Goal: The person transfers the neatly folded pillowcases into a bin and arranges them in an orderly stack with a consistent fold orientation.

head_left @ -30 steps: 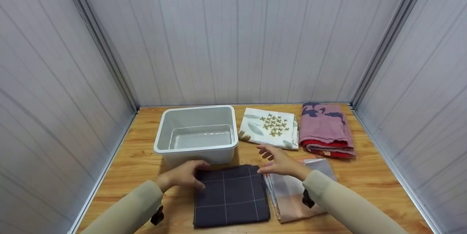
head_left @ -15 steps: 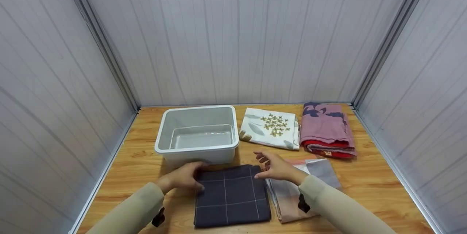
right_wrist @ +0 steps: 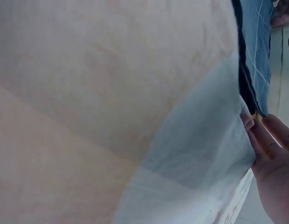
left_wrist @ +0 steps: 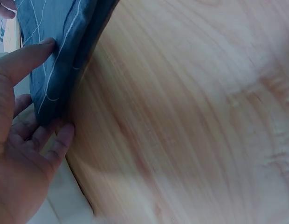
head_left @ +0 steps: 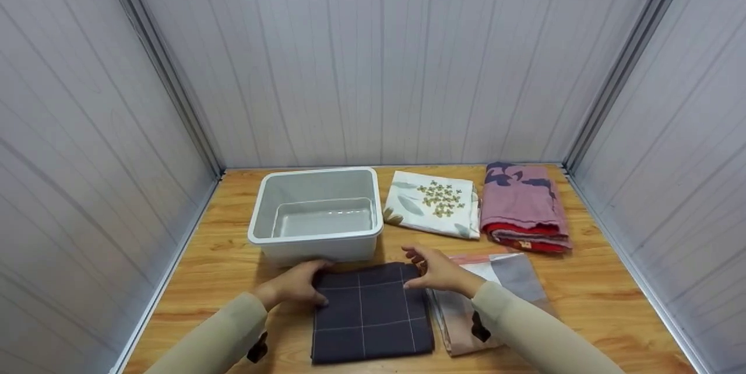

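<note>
A dark folded cloth [head_left: 370, 318] with thin white check lines lies flat on the wooden table. My left hand [head_left: 297, 282] grips its far left corner; the left wrist view shows the thumb on top of the fabric [left_wrist: 46, 70] and fingertips curled at the edge. At the far right corner is my right hand [head_left: 443, 272], thumb held apart over the cloth. In the right wrist view its fingers [right_wrist: 275, 135] reach the corner. Partly under my right forearm lies a pale folded plaid cloth [head_left: 466, 333], right beside the dark one.
A white plastic bin [head_left: 317, 240] stands just behind the dark cloth, with nothing inside. Farther back lie a white floral cloth [head_left: 408, 205] and a folded pink cloth [head_left: 518, 205] with red layers. Panel walls [head_left: 373, 59] enclose the table [head_left: 221, 234] on three sides.
My right hand has come slightly left and toward me, nearer the dark cloth's far right corner. The left hand has stayed almost still at the left corner.
</note>
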A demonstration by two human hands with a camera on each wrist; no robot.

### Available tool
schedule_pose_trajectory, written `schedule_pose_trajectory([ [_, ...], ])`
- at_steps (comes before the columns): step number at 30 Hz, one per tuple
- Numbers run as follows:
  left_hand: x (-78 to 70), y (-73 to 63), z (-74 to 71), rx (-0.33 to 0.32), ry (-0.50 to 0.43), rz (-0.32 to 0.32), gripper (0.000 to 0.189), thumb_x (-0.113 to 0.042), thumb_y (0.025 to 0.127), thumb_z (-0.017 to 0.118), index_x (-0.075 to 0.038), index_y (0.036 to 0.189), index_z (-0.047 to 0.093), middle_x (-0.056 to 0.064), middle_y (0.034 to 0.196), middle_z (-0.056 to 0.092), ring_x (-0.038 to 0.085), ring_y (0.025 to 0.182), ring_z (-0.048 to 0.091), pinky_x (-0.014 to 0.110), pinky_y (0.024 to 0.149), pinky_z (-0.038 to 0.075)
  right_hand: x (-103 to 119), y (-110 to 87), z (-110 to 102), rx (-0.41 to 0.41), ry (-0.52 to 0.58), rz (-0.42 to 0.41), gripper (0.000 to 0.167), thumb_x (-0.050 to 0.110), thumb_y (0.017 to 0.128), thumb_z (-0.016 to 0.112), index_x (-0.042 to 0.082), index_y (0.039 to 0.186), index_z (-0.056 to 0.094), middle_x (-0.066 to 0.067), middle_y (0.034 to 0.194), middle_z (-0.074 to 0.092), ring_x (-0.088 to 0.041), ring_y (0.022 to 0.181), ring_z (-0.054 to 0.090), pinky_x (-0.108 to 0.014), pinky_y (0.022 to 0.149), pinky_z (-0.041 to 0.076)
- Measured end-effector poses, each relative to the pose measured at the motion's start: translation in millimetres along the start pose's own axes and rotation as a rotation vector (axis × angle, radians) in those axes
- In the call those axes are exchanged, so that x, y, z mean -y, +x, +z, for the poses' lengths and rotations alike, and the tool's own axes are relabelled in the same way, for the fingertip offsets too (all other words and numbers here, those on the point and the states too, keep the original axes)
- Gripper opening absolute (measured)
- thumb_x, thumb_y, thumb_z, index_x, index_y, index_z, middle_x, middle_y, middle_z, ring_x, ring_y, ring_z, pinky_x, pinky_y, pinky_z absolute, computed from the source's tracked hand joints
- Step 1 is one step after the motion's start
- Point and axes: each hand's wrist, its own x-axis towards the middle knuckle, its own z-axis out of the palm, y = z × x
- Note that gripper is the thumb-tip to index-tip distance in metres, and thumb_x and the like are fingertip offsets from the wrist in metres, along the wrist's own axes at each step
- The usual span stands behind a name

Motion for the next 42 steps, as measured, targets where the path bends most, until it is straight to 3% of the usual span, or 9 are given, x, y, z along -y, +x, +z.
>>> schedule_pose_trajectory([
  [4, -0.1, 1.5, 2.5, 0.001, 0.022, 0.000, 0.079, -0.020, 0.078, 0.094, 0.005, 0.145, 0.059, 0.024, 0.145, 0.065, 0.045, 0.139, 0.058, 0.064, 0.120, 0.042, -2, 1.5, 1, 0.002, -0.022, 0.024, 0.088, 0.020, 0.089, 0.091, -0.008, 0.158, 0.044, -0.035, 0.146, 0.059, -0.050, 0.128, 0.063, -0.064, 0.109, 0.052],
  [8, -11.3, -2.2, -0.5, 0.013, 0.021, -0.014, 0.076, -0.014, 0.079, 0.093, 0.008, 0.143, 0.059, 0.027, 0.144, 0.064, 0.047, 0.139, 0.058, 0.065, 0.121, 0.041, -2, 3.1, 4, 0.015, -0.057, 0.041, 0.088, 0.019, 0.088, 0.092, -0.009, 0.157, 0.045, -0.036, 0.147, 0.059, -0.051, 0.131, 0.061, -0.066, 0.110, 0.051],
  [15, -6.0, -1.9, 1.8, -0.007, 0.036, 0.043, 0.071, -0.014, 0.079, 0.093, 0.011, 0.137, 0.062, 0.027, 0.136, 0.068, 0.047, 0.131, 0.062, 0.065, 0.114, 0.047, 0, 7.6, 7, 0.026, -0.122, 0.085, 0.081, 0.018, 0.084, 0.093, -0.008, 0.150, 0.053, -0.033, 0.139, 0.065, -0.051, 0.130, 0.062, -0.065, 0.111, 0.050],
  [19, -7.8, -1.3, 3.3, 0.008, 0.018, 0.011, 0.071, -0.012, 0.078, 0.094, 0.012, 0.137, 0.062, 0.028, 0.135, 0.068, 0.046, 0.130, 0.063, 0.064, 0.114, 0.047, -1, 10.5, 8, 0.028, -0.155, 0.105, 0.073, 0.016, 0.083, 0.094, -0.008, 0.143, 0.059, -0.029, 0.133, 0.068, -0.048, 0.126, 0.064, -0.063, 0.110, 0.051],
  [29, -9.3, 0.4, 7.0, -0.003, 0.012, -0.018, 0.057, -0.011, 0.077, 0.095, -0.003, 0.126, 0.068, 0.013, 0.123, 0.072, 0.031, 0.118, 0.066, 0.058, 0.110, 0.051, -1, 16.3, 9, 0.072, -0.179, 0.138, 0.057, 0.014, 0.085, 0.093, -0.003, 0.134, 0.068, -0.021, 0.129, 0.073, -0.039, 0.120, 0.068, -0.059, 0.108, 0.052],
  [32, -1.4, 3.5, 9.3, -0.023, -0.015, 0.003, 0.054, -0.012, 0.077, 0.095, -0.004, 0.123, 0.069, 0.012, 0.121, 0.072, 0.031, 0.117, 0.066, 0.059, 0.109, 0.051, -2, 17.3, 10, 0.073, -0.194, 0.131, 0.048, 0.015, 0.085, 0.092, 0.000, 0.127, 0.072, -0.014, 0.118, 0.075, -0.030, 0.110, 0.069, -0.052, 0.101, 0.055],
  [35, 25.1, 11.8, 18.1, -0.063, -0.022, 0.071, 0.048, -0.014, 0.078, 0.094, -0.008, 0.120, 0.070, 0.008, 0.116, 0.073, 0.024, 0.111, 0.066, 0.048, 0.103, 0.055, -2, 18.1, 10, 0.075, -0.201, 0.112, 0.036, 0.014, 0.086, 0.091, 0.004, 0.117, 0.075, -0.008, 0.105, 0.075, -0.020, 0.095, 0.065, -0.042, 0.090, 0.055],
  [38, 38.1, 16.5, 21.6, -0.091, -0.028, 0.141, 0.040, -0.015, 0.080, 0.092, -0.012, 0.114, 0.071, 0.001, 0.110, 0.073, 0.014, 0.101, 0.065, 0.036, 0.093, 0.056, -2, 18.2, 10, 0.078, -0.190, 0.087, 0.026, 0.013, 0.088, 0.089, 0.005, 0.108, 0.075, -0.003, 0.095, 0.072, -0.013, 0.086, 0.059, -0.035, 0.081, 0.050],
  [42, 15.8, 10.3, 12.8, -0.076, -0.084, 0.153, 0.030, -0.007, 0.081, 0.089, -0.009, 0.106, 0.073, 0.002, 0.102, 0.073, 0.013, 0.093, 0.062, 0.034, 0.085, 0.053, -2, 17.8, 8, 0.084, -0.169, 0.055, 0.016, 0.010, 0.089, 0.087, 0.004, 0.099, 0.076, 0.004, 0.087, 0.063, -0.010, 0.080, 0.052, -0.029, 0.077, 0.045],
])
